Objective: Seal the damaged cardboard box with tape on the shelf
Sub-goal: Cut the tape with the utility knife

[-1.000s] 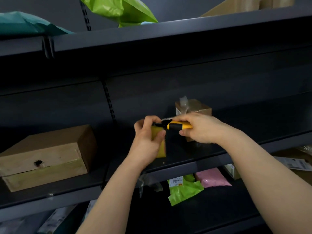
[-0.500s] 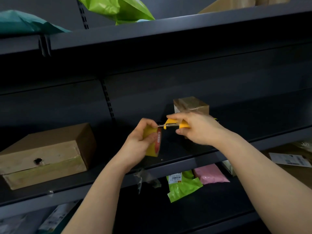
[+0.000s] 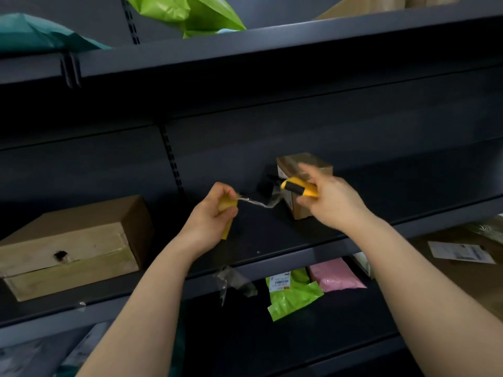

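Your left hand [image 3: 212,213] curls round yellowish tape roll [image 3: 227,206]. Your right hand [image 3: 334,202] grips yellow-and-black utility knife [image 3: 298,187]. Clear tape strip [image 3: 258,203] stretches rightward from roll to small brown cardboard box [image 3: 304,161], just behind right hand on dark metal shelf [image 3: 272,240]. Knife just above strip's box end.

Left hand [image 3: 215,216]: bare, outline sharp.
Right hand [image 3: 334,205]: bare, fingers motion-blurred.
Left forearm [image 3: 152,295]: bare to frame edge.
Right forearm [image 3: 408,268]: bare likewise.

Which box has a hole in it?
The big brown cardboard box on the left: a dark hole in its front. The small cardboard box behind the right hand shows none.
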The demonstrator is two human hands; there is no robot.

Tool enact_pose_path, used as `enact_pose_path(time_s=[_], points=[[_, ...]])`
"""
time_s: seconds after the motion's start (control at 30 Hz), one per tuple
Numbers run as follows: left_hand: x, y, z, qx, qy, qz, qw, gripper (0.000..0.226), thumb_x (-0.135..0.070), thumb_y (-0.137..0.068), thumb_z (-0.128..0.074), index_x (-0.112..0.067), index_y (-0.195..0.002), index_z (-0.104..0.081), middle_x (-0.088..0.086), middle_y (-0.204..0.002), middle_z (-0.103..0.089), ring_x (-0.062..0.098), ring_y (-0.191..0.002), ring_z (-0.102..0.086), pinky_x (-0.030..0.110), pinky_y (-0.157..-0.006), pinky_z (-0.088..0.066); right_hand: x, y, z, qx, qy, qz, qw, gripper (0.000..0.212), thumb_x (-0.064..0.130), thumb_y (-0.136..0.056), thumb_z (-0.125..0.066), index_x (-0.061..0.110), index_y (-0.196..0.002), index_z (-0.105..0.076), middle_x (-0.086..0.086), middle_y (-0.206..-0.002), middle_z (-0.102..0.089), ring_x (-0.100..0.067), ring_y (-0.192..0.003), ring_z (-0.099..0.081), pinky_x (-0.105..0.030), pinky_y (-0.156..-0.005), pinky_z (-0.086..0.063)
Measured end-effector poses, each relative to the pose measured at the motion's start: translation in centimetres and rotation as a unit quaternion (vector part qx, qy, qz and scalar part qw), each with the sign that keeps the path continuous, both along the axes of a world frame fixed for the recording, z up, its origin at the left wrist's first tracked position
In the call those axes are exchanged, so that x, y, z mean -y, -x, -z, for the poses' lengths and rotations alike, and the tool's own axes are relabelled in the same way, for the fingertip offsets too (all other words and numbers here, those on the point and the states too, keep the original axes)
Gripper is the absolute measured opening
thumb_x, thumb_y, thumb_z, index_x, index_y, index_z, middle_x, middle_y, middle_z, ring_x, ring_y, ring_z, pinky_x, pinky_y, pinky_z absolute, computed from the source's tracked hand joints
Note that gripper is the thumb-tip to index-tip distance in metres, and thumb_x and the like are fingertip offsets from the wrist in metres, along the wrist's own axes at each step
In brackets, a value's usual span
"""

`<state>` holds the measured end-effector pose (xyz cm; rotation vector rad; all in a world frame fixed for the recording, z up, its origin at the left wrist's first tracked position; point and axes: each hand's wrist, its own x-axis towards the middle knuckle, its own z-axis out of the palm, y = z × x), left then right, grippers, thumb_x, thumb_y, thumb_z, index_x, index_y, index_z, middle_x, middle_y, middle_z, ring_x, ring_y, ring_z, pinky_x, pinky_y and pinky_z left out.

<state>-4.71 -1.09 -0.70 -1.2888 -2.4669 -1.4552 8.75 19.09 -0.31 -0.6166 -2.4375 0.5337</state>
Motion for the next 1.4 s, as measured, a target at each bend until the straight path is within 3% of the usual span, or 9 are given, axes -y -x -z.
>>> enact_pose_path(time_s=[0.1,0.43,0.57,0.77,0.87,0.93,1.07,1.3,1.4], points=[[-0.7,-0.6,-0.3,-0.048,0.051,-0.038,0.997,0.022,-0.021,-0.100,-0.052,-0.040,-0.105,-0.043,0.002,-0.098,-0.056,0.021,-0.085,-0.056,0.039,-0.074,-0.050,-1.0,-0.8,1.6,-0.133,-0.025,0.135,0.982,0.053,0.024,-0.090,-0.063,0.025,-0.139,-0.042,-0.009,-0.121,-0.060,-0.034,-0.111,-0.055,-0.048,-0.086,-0.048],[-5.9,-4.2,-1.4,-0.198,0.101,-0.057,0.973,0.031,-0.020,-0.098,-0.053,-0.036,-0.122,-0.040,-0.002,-0.119,-0.049,0.020,-0.100,-0.050,0.035,-0.074,-0.041,-5.6,-2.0,2.7,-0.126,0.178,0.323,0.921,0.056,0.014,-0.088,-0.061,0.012,-0.138,-0.034,-0.018,-0.138,-0.029,-0.037,-0.126,-0.032,-0.055,-0.098,-0.035],[-7.1,-4.7,-1.6,-0.205,0.103,-0.050,0.972,0.032,-0.018,-0.097,-0.053,-0.033,-0.123,-0.041,-0.002,-0.122,-0.048,0.017,-0.104,-0.047,0.032,-0.074,-0.039,-7.9,-1.7,1.2,0.074,0.195,0.289,0.934,0.053,0.014,-0.089,-0.061,0.008,-0.137,-0.040,-0.018,-0.140,-0.031,-0.037,-0.127,-0.035,-0.049,-0.101,-0.037],[-7.6,-5.0,-0.8,-0.232,0.123,-0.035,0.964,0.034,-0.018,-0.097,-0.054,-0.034,-0.125,-0.042,-0.004,-0.124,-0.047,0.016,-0.104,-0.048,0.031,-0.070,-0.042,-8.8,-1.5,1.2,0.146,0.104,0.224,0.958,0.018,0.005,-0.091,-0.055,0.006,-0.109,-0.059,-0.016,-0.115,-0.060,-0.032,-0.104,-0.058,-0.040,-0.087,-0.045],[-7.3,-4.6,0.0,-0.243,0.128,-0.042,0.960,0.035,-0.019,-0.096,-0.055,-0.036,-0.123,-0.041,-0.003,-0.126,-0.046,0.021,-0.101,-0.053,0.037,-0.071,-0.048,-7.3,-1.7,1.3,-0.069,-0.016,0.232,0.970,0.025,0.021,-0.095,-0.055,0.017,-0.118,-0.063,-0.011,-0.112,-0.063,-0.032,-0.103,-0.059,-0.041,-0.085,-0.046],[-7.1,-4.6,0.4,-0.249,0.138,-0.056,0.957,0.036,-0.020,-0.096,-0.056,-0.037,-0.123,-0.040,0.000,-0.128,-0.046,0.026,-0.095,-0.056,0.041,-0.072,-0.051,-4.6,-1.7,1.0,-0.216,-0.018,0.098,0.971,0.024,0.032,-0.096,-0.054,0.023,-0.114,-0.068,-0.004,-0.105,-0.068,-0.026,-0.096,-0.063,-0.037,-0.078,-0.050],[-6.9,-4.7,0.5,-0.250,0.139,-0.043,0.957,0.037,-0.019,-0.094,-0.056,-0.037,-0.121,-0.039,0.002,-0.124,-0.048,0.029,-0.100,-0.057,0.045,-0.075,-0.051,-0.5,-0.7,0.2,-0.056,0.075,-0.090,0.991,0.038,0.052,-0.083,-0.068,0.030,-0.114,-0.070,0.014,-0.106,-0.067,-0.007,-0.099,-0.061,-0.026,-0.080,-0.050],[-3.7,-3.0,-0.1,-0.162,0.142,-0.144,0.966,0.070,-0.015,-0.096,-0.056,-0.050,-0.144,-0.019,-0.002,-0.133,-0.052,0.024,-0.097,-0.060,0.035,-0.069,-0.045,0.4,0.3,0.3,-0.007,0.054,-0.007,0.998,0.015,0.038,-0.090,-0.067,0.032,-0.102,-0.075,0.009,-0.104,-0.070,-0.008,-0.081,-0.055,-0.021,-0.055,-0.038],[-1.7,-2.3,-0.5,-0.080,0.113,-0.124,0.983,0.086,-0.014,-0.096,-0.059,-0.053,-0.148,-0.004,-0.005,-0.134,-0.045,0.025,-0.104,-0.060,0.042,-0.083,-0.052,0.7,1.4,0.3,0.100,0.056,-0.021,0.993,0.028,0.044,-0.091,-0.062,0.025,-0.109,-0.073,0.000,-0.108,-0.068,-0.019,-0.096,-0.061,-0.030,-0.074,-0.052]])
